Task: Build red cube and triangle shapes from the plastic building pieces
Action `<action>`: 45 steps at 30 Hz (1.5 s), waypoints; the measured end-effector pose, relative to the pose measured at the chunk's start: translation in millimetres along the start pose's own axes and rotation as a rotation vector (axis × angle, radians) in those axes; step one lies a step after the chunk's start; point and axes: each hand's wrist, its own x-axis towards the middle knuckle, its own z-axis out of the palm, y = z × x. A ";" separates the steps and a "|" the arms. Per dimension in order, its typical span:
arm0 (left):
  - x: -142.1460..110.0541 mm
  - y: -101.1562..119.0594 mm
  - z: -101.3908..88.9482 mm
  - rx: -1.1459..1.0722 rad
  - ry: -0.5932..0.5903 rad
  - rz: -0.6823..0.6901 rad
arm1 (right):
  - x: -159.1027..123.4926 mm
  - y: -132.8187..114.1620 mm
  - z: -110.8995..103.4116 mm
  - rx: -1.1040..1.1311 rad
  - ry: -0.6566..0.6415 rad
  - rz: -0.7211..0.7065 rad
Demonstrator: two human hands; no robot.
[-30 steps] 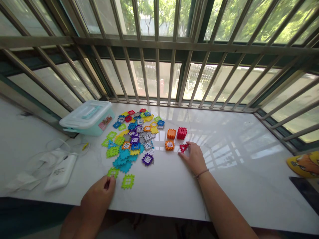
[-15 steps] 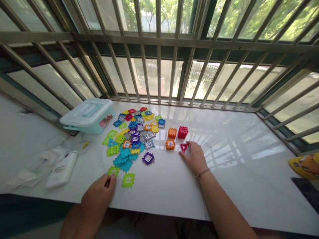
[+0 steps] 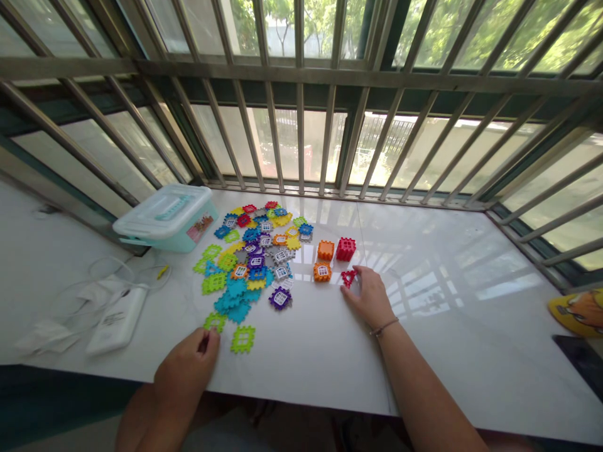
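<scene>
My right hand (image 3: 370, 295) rests on the white table with thumb and index finger around a red triangular building piece (image 3: 348, 278). Just beyond it stand a red block stack (image 3: 346, 249), an orange stack (image 3: 325, 250) and an orange stack with a white window insert (image 3: 322, 272). My left hand (image 3: 188, 364) is closed in a fist near the front edge, with nothing visible in it. At its fingers lies a green notched piece (image 3: 215, 322); another green square piece (image 3: 243, 339) is to its right.
A loose pile of notched pieces (image 3: 235, 290) in several colours spreads left of centre. Behind it at the left sits a lidded teal box (image 3: 164, 220). White cables and a white power strip (image 3: 117, 320) lie at the left. A dark flat object (image 3: 579, 361) is at the right edge.
Almost nothing differs. My right hand and the red triangular piece have shifted very slightly; the left fist stays in place.
</scene>
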 end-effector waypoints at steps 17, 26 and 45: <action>-0.4 2.5 -2.0 -0.006 -0.016 -0.030 | -0.1 -1.2 -0.4 0.012 -0.008 0.019; 1.1 3.4 -4.0 -0.003 -0.025 -0.035 | -0.3 -1.5 -1.3 -0.006 -0.016 0.006; 0.6 4.9 -6.1 -0.019 -0.018 -0.032 | -0.7 -1.1 -1.4 -0.020 -0.023 0.003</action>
